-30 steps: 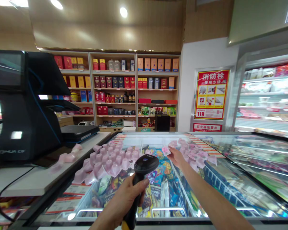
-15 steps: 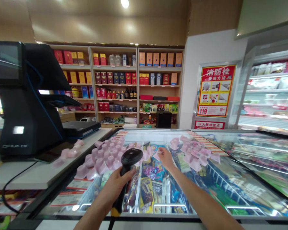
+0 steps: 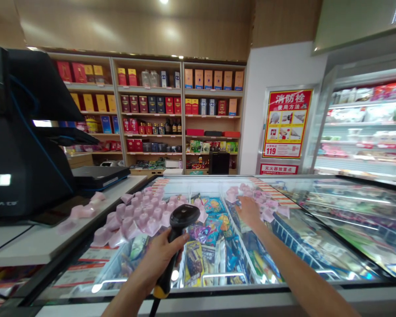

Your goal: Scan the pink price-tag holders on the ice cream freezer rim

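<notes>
My left hand is wrapped round the grip of a black handheld barcode scanner with a yellow-tipped handle. The scanner's head tilts up above the freezer's glass top. My right hand reaches forward to the near left side of the right-hand group of pink translucent cup-shaped pieces. Its back faces me and its fingertips are largely hidden, so I cannot make out whether a piece is between them. A larger cluster of the same pink cups spreads over the glass left of the scanner.
Packaged goods lie in baskets beneath the freezer glass. A black checkout terminal stands on the left counter, with several more pink pieces near it. Shelves of boxed goods line the back. A red poster hangs on the wall.
My right hand, earlier pinching a pink piece near the middle, has moved right to the right-hand group. The scanner stays in my left hand. The view has turned slightly right.
</notes>
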A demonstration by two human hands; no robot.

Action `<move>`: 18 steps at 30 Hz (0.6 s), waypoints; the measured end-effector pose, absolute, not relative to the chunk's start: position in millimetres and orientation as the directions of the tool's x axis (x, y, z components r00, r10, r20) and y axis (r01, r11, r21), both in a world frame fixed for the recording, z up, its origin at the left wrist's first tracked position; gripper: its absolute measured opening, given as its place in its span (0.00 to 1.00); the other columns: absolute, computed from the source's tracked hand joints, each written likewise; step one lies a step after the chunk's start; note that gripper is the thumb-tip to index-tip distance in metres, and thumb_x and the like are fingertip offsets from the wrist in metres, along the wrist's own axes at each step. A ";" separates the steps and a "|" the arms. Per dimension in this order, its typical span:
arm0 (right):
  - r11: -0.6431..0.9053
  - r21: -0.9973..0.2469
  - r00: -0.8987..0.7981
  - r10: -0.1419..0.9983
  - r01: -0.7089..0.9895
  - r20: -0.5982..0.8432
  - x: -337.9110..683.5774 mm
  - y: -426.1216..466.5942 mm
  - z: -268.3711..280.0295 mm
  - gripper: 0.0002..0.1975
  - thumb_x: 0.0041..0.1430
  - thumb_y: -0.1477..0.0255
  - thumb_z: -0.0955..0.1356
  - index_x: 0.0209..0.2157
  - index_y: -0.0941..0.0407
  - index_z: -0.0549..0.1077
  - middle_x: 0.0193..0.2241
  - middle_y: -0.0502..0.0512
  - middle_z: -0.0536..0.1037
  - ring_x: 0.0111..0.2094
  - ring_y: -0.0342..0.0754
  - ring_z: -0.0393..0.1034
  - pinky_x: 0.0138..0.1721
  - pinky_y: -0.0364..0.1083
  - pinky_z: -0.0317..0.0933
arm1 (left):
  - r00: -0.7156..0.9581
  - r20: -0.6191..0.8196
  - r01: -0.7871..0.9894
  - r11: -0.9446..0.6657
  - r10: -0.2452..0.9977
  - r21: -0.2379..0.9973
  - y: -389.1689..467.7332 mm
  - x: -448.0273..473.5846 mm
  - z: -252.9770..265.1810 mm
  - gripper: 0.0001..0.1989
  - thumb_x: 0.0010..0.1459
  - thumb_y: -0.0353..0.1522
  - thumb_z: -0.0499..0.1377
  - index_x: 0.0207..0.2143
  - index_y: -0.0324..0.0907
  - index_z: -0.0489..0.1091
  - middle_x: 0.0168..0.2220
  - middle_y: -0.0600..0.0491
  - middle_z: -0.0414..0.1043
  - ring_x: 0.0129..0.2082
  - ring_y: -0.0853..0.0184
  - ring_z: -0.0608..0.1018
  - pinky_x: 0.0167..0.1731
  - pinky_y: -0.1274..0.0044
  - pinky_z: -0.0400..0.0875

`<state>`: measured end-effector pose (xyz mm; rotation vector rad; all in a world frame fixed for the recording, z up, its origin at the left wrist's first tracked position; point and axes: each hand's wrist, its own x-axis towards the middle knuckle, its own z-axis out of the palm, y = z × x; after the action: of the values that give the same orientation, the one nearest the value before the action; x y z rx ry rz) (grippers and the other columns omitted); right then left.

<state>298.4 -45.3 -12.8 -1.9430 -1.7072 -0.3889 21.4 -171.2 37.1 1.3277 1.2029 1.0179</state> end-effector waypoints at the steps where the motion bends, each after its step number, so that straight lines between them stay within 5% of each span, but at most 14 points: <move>1: -0.144 -0.133 0.192 0.841 0.981 0.506 310.3 -49.9 -11.6 0.15 0.48 0.70 0.62 0.39 0.58 0.68 0.38 0.63 0.71 0.43 0.57 0.61 0.41 0.53 0.52 | 0.156 -0.049 0.118 0.031 0.986 0.993 -172.5 23.9 37.5 0.18 0.40 0.46 0.57 0.22 0.40 0.59 0.12 0.61 0.59 0.13 0.75 0.61 0.16 0.81 0.54; 5: -0.146 -0.078 0.165 0.867 0.986 0.470 325.2 -56.6 -17.3 0.11 0.48 0.74 0.62 0.34 0.59 0.71 0.34 0.62 0.72 0.41 0.57 0.63 0.42 0.57 0.50 | 0.205 -0.022 0.122 -0.003 0.978 0.992 -182.7 32.2 43.0 0.16 0.42 0.44 0.56 0.23 0.40 0.59 0.13 0.62 0.58 0.14 0.76 0.60 0.17 0.82 0.53; 8: 0.081 -0.388 0.147 0.839 0.918 0.524 313.7 -47.4 -22.2 0.11 0.46 0.76 0.62 0.34 0.58 0.71 0.33 0.60 0.73 0.39 0.52 0.65 0.42 0.52 0.53 | 0.228 -0.033 0.121 0.006 0.973 0.993 -191.2 34.2 48.5 0.15 0.43 0.43 0.57 0.25 0.40 0.60 0.13 0.62 0.58 0.14 0.76 0.60 0.17 0.82 0.53; 10: 0.211 -0.731 0.270 0.834 0.649 0.481 304.1 -37.9 -21.0 0.10 0.45 0.73 0.62 0.31 0.59 0.71 0.30 0.58 0.74 0.34 0.49 0.67 0.38 0.49 0.57 | 0.248 -0.042 0.111 0.014 0.968 0.994 -194.7 33.5 50.8 0.15 0.42 0.42 0.57 0.25 0.40 0.60 0.13 0.62 0.58 0.14 0.77 0.61 0.17 0.82 0.54; 12: 0.266 -0.949 0.372 0.875 0.170 0.311 295.9 -28.9 -16.5 0.09 0.44 0.71 0.63 0.28 0.59 0.71 0.24 0.54 0.73 0.28 0.46 0.67 0.33 0.47 0.60 | 0.275 -0.031 0.094 0.005 0.961 0.996 -196.0 32.0 51.3 0.15 0.42 0.42 0.57 0.25 0.40 0.60 0.14 0.62 0.58 0.14 0.77 0.61 0.17 0.82 0.54; 15: 0.222 -0.901 0.280 0.953 -0.372 0.119 286.7 -20.0 -8.4 0.05 0.39 0.72 0.66 0.24 0.58 0.70 0.19 0.50 0.72 0.23 0.44 0.66 0.29 0.45 0.61 | 0.303 -0.019 0.071 -0.003 0.953 0.997 -194.9 30.2 49.6 0.16 0.42 0.43 0.57 0.24 0.40 0.60 0.14 0.61 0.59 0.13 0.76 0.62 0.16 0.82 0.54; 18: 0.198 -0.855 0.202 0.973 -0.479 0.112 280.0 -16.4 -3.8 0.04 0.38 0.75 0.67 0.22 0.58 0.70 0.19 0.49 0.72 0.24 0.43 0.66 0.29 0.43 0.62 | 0.303 -0.022 0.049 0.007 0.953 0.999 -192.5 29.5 47.2 0.16 0.41 0.43 0.58 0.24 0.40 0.60 0.13 0.61 0.59 0.12 0.76 0.62 0.16 0.81 0.54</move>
<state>280.0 -16.4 -3.8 -0.7887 -0.7829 1.1759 29.5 -192.5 47.2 1.3634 1.0185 0.9452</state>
